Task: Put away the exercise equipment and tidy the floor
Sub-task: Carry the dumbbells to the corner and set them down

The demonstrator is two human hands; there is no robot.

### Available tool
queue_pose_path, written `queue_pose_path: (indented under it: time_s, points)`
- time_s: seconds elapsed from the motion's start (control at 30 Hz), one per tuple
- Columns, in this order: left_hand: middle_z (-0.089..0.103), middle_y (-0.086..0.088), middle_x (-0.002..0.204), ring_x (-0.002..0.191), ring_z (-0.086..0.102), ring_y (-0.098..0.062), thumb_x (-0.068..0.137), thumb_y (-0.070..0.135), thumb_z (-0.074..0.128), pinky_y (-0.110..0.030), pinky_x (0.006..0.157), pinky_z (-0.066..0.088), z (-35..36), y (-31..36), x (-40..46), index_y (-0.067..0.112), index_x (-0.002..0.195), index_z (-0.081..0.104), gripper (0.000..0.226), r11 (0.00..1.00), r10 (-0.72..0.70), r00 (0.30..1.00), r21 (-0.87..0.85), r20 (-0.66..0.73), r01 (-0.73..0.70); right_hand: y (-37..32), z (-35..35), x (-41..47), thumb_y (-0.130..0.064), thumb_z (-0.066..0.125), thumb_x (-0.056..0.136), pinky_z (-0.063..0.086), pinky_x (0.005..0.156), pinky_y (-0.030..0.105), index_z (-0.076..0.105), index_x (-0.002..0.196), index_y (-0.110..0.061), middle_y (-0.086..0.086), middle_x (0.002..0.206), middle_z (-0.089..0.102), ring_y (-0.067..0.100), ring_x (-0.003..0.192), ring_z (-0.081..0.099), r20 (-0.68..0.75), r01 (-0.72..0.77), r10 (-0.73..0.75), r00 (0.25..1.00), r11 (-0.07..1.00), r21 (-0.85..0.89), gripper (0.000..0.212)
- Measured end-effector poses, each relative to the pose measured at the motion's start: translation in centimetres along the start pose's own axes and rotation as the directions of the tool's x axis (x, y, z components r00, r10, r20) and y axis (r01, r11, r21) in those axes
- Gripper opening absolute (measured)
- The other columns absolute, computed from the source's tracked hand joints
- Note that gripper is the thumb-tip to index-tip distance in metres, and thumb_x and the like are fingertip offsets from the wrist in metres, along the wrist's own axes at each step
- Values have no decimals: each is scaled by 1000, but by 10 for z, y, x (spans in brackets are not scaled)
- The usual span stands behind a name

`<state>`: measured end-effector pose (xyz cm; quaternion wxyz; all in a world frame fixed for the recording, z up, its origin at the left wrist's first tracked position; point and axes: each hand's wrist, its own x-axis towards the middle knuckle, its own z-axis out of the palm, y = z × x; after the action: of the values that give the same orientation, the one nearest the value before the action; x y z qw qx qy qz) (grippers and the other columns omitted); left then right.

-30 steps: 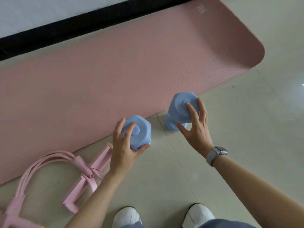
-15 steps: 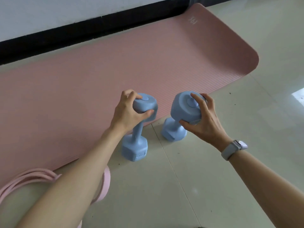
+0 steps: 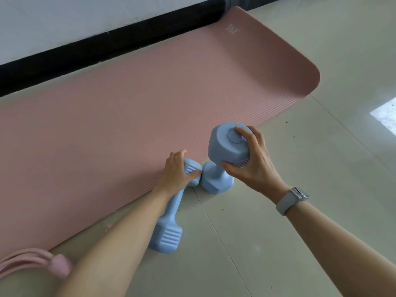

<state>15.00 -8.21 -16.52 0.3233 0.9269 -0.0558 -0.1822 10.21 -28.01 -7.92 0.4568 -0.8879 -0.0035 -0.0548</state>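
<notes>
Centre frame: your left hand (image 3: 177,170) curls over the far head of the tilted left dumbbell (image 3: 169,213), near head on tile. Your right hand (image 3: 248,161) clasps the upright right dumbbell (image 3: 222,159) beside the pink mat (image 3: 128,99), probably for lifting.

The left hand (image 3: 175,172) covers most of the far head of the lying dumbbell (image 3: 169,221), and its forearm hides part of the handle. The pink resistance band (image 3: 32,264) is blurred and cut off at the lower left corner. The pink mat (image 3: 128,108) runs out past the left edge, its printed logo (image 3: 232,28) too small to read.
</notes>
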Motion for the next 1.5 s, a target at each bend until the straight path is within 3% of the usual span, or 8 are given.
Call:
queue_pose_path:
  time_s: [0.2, 0.37, 0.47, 0.67, 0.83, 1.1, 1.23, 1.5]
  points:
    - [35, -10, 142, 130, 36, -24, 78, 36, 70, -34, 103, 33, 4, -18, -37, 8, 141, 25, 82, 986, -143, 987, -101, -67, 136, 8, 13, -5, -37, 73, 65, 36, 110, 42, 17, 135, -44, -9, 146, 31, 9, 134, 35, -26, -147, 168, 985, 917, 370, 90]
    - [55, -14, 120, 111, 53, -32, 83, 27, 62, -35, 83, 41, 19, -28, -57, 4, 119, 47, 46, 954, -295, 955, -77, -43, 291, 6, 18, 3, -22, 73, 68, 44, 104, 37, 18, 134, -42, -12, 138, 38, 8, 125, 47, 0, -173, 201, 980, 841, 512, 88]
    - [64, -17, 103, 96, 59, -35, 86, 23, 56, -32, 71, 38, 22, -24, -49, 2, 102, 55, 26, 944, -323, 946, -65, 3, 322, 8, 24, 14, -12, 70, 74, 49, 94, 21, 19, 137, -27, -11, 127, 47, -3, 109, 56, 35, -221, 243, 969, 804, 552, 82]
    - [59, -15, 88, 92, 59, -35, 92, 24, 49, -29, 67, 35, 20, -18, -47, 8, 82, 45, 19, 953, -292, 951, -59, 103, 298, 18, 58, 54, -13, 60, 86, 43, 63, 17, 32, 123, -10, -4, 74, 50, 6, 64, 49, 151, -399, 369, 917, 843, 361, 46]
    - [63, -16, 101, 95, 58, -34, 94, 29, 46, -31, 71, 38, 25, -16, -52, 4, 98, 53, 26, 963, -252, 961, -67, 113, 260, 43, 88, 53, -13, 46, 93, 40, 77, 31, 33, 130, -6, 2, 97, 55, 20, 88, 53, 221, -421, 395, 892, 903, 83, 40]
    - [57, -7, 88, 78, 53, -25, 97, 32, 41, -32, 67, 40, 33, -20, -52, 6, 108, 49, 30, 927, -290, 938, -188, 189, 324, 69, 89, 25, -21, 41, 94, 38, 55, 35, 40, 84, -6, 3, 61, 43, 19, 54, 41, 293, -489, 549, 783, 834, -256, 18]
    - [52, -4, 72, 64, 54, -21, 96, 38, 39, -41, 70, 52, 36, -24, -43, 12, 101, 47, 28, 825, -347, 886, -350, 308, 444, 68, 79, 18, -29, 40, 95, 50, 67, 44, 39, 92, -5, 13, 71, 53, 32, 62, 57, 307, -573, 618, 724, 786, -233, 24]
    - [50, -4, 66, 55, 50, -19, 95, 40, 37, -33, 61, 43, 23, -15, -67, 12, 95, 45, 29, 831, -417, 856, -253, 305, 495, 44, 45, -26, -28, 41, 94, 46, 51, 30, 41, 69, -10, 9, 64, 48, 22, 47, 49, 366, -802, 747, 556, 597, -1, 31]
